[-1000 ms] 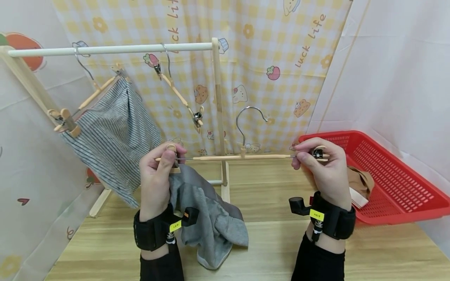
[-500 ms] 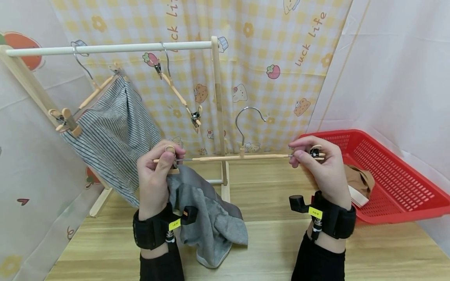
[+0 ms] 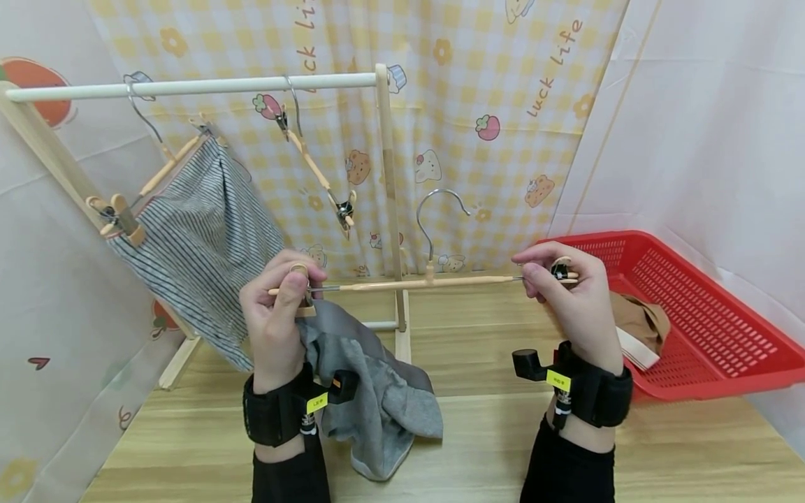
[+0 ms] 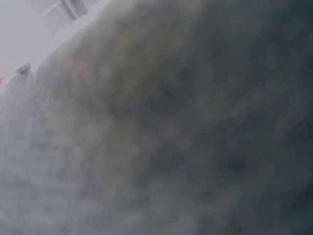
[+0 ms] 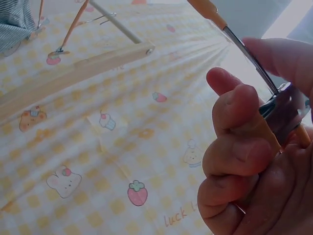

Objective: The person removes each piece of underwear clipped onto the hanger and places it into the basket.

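Observation:
I hold a wooden clip hanger [image 3: 415, 283] level in front of me, its metal hook [image 3: 434, 216] pointing up. My left hand [image 3: 279, 307] pinches the hanger's left clip, and a grey garment [image 3: 377, 391] hangs from that clip down to the table. The grey cloth fills the left wrist view [image 4: 156, 127]. My right hand [image 3: 569, 293] pinches the clip [image 5: 283, 110] at the hanger's right end; no cloth is in that clip.
A wooden rack [image 3: 189, 87] at the back left carries a striped garment [image 3: 201, 244] on one hanger and an empty clip hanger [image 3: 314, 168]. A red basket [image 3: 692, 314] at the right holds a tan garment [image 3: 638, 321]. A wooden table [image 3: 478, 433] lies below.
Both hands and the hanger have shifted slightly to the left and a little upward. The grips on the two clips are unchanged.

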`<action>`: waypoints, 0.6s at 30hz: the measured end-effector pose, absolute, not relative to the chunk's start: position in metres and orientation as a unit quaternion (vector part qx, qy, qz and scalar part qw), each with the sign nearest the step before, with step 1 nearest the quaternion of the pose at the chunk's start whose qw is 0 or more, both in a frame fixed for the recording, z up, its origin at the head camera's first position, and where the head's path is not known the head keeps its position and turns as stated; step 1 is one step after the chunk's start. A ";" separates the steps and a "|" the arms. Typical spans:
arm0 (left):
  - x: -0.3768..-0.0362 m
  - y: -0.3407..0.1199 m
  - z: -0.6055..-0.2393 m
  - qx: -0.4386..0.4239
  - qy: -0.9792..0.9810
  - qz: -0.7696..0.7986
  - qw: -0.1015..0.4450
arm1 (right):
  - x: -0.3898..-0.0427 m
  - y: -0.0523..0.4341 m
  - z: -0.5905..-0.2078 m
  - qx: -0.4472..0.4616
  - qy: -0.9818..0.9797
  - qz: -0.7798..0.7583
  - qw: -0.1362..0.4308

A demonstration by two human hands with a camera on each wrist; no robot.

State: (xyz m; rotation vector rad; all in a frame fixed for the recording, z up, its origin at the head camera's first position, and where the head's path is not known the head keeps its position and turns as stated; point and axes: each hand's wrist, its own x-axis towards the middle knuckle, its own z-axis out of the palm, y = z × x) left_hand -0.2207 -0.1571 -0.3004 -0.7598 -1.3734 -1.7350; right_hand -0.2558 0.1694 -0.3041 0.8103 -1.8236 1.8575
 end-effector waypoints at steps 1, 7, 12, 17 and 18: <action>-0.221 -0.157 -0.300 -0.299 -0.540 -0.683 0.391 | -0.256 0.169 -0.304 0.287 -0.655 0.667 0.208; -0.221 -0.157 -0.301 -0.299 -0.540 -0.685 0.387 | -0.257 0.166 -0.304 0.290 -0.638 0.679 0.219; -0.221 -0.158 -0.301 -0.303 -0.542 -0.685 0.380 | -0.257 0.168 -0.308 0.295 -0.633 0.680 0.223; -0.222 -0.158 -0.301 -0.306 -0.543 -0.685 0.378 | -0.256 0.169 -0.309 0.300 -0.632 0.681 0.218; -0.222 -0.158 -0.301 -0.307 -0.543 -0.684 0.377 | -0.256 0.169 -0.309 0.298 -0.634 0.680 0.218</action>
